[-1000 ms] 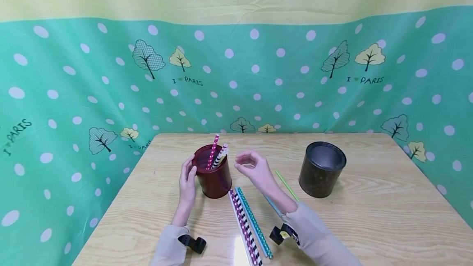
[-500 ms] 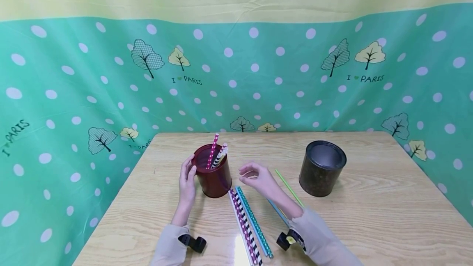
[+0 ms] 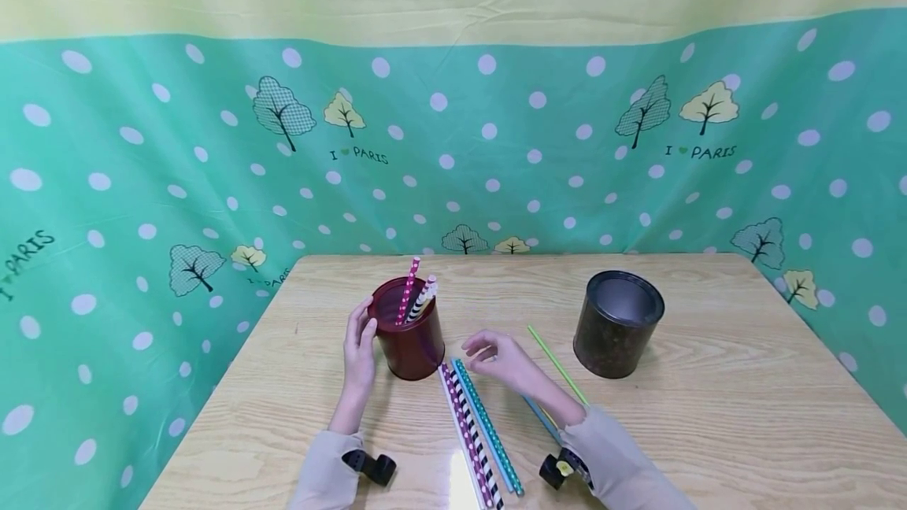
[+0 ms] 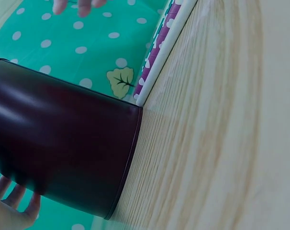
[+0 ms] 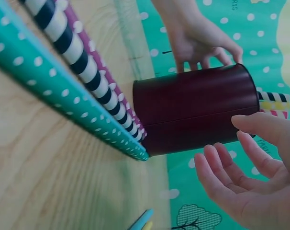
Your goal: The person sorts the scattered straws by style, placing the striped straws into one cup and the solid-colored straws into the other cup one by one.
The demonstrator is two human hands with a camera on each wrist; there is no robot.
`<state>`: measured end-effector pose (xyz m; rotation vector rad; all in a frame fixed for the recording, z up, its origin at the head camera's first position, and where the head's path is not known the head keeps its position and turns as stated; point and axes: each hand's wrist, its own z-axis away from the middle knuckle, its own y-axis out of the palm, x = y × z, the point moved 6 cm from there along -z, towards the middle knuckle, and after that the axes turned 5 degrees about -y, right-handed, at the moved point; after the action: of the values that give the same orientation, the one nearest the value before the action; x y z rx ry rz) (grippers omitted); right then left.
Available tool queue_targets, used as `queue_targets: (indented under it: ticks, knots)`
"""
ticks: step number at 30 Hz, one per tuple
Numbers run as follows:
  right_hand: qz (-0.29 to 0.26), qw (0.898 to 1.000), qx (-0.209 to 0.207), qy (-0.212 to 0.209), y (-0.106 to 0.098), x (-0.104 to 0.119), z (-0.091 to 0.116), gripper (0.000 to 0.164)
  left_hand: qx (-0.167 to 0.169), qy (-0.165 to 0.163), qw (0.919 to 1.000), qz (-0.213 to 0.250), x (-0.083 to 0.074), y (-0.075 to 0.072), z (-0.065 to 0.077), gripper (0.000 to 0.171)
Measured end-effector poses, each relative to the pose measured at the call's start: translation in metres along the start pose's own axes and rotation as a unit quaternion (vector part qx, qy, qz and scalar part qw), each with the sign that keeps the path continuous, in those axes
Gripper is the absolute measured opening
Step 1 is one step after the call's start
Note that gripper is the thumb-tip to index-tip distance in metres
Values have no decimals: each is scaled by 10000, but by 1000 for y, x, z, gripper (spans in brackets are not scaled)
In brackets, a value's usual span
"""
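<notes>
A dark red can (image 3: 411, 349) stands on the left part of the table, holding several patterned paper straws, among them a pink dotted straw (image 3: 409, 290). My left hand (image 3: 360, 352) grips the can's left side, thumb in front and fingers round behind near the rim. To the right of the can, my right hand (image 3: 503, 359) hovers with loosely bent fingers and nothing in them. Below it lies a row of straws: a purple dotted straw (image 3: 464, 423), a black-and-white striped straw (image 5: 87, 67) and a teal dotted straw (image 3: 489, 427). Their far ends are close by the can's base.
A dark, blackish can (image 3: 616, 337) stands upright to the right. Between it and my right forearm lie a bright green straw (image 3: 556, 360) and a blue straw (image 3: 540, 418), partly hidden by the arm. A green dotted curtain (image 3: 489, 156) hangs behind the wooden table (image 3: 723, 384).
My right hand has drawn away from the red can's rim, moving lower and slightly right, and its fingers have loosened. The left hand stays on the can.
</notes>
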<state>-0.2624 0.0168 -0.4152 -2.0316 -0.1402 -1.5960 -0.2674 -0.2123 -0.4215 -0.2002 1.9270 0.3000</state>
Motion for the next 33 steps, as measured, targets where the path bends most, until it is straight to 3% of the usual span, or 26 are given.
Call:
queue_targets:
  ticks: [7,18,25,33]
  knots:
    - [32,9997,233,-78,4,-8,3,26,0,-30,10000,17,1,0,0,36]
    - [609,9966,552,-13,12,-23,5,26,6,-82,10000,12,-4,1,1,35]
    - [903,9920,883,-12,16,-26,7,25,26,44,10000,0,1,-1,0,36]
    - [548,9914,1164,241,20,-32,10,28,16,59,10000,29,-2,0,1,35]
